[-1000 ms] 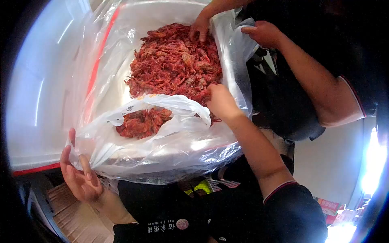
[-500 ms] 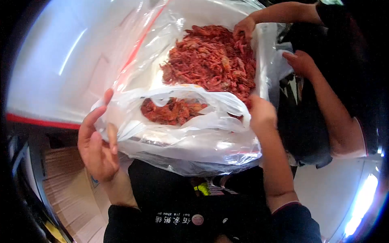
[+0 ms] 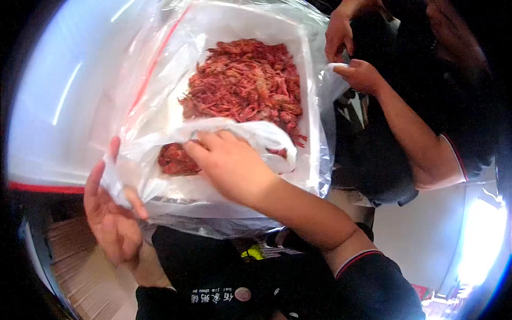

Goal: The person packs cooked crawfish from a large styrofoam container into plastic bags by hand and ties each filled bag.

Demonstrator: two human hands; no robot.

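My left hand point(image 3: 114, 218) grips the left edge of a thin white plastic bag point(image 3: 184, 133), its fingers hooked into the film. Reddish, stringy food pieces point(image 3: 176, 160) lie inside the bag's mouth. Across that opening reaches my right hand point(image 3: 229, 162), its bent fingers at the far rim and apparently closed on the film; the fingertips are partly hidden. Beyond the bag, a heap of the same red food point(image 3: 245, 85) rests in a white tub point(image 3: 309, 122) lined with clear plastic.
Another person's hand point(image 3: 365, 77) pinches white film at the tub's right side, and a second hand point(image 3: 338, 34) hangs near it. A large white container with a red rim point(image 3: 48, 188) stands at the left. A bright light point(image 3: 482, 234) shows at right.
My right hand has swung left from the bag's right side to over its mouth. The other person's upper hand has left the food heap and moved right. The tub appears shifted left in view.
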